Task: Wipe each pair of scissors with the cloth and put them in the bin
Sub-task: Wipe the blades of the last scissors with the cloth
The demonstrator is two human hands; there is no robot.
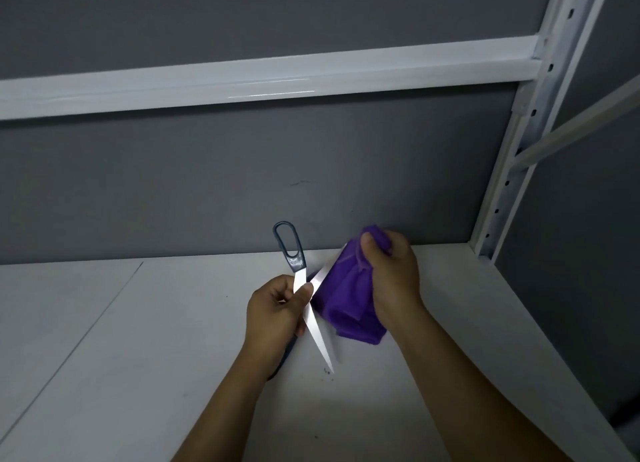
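Observation:
A pair of scissors (297,253) with dark grey-blue handles and shiny blades is spread open above the white shelf. My left hand (277,309) grips them near the pivot, one handle loop pointing up and one blade pointing down toward the shelf. The other blade runs up to the right into a purple cloth (346,299). My right hand (391,271) grips the bunched cloth around that blade, thumb on top. The second handle is mostly hidden under my left wrist. No bin is in view.
The white shelf board (138,357) runs under both hands, with a seam line at the left. A grey back wall (207,184) stands behind. A white crossbeam (263,80) runs overhead, and a perforated white upright (509,170) stands at the right.

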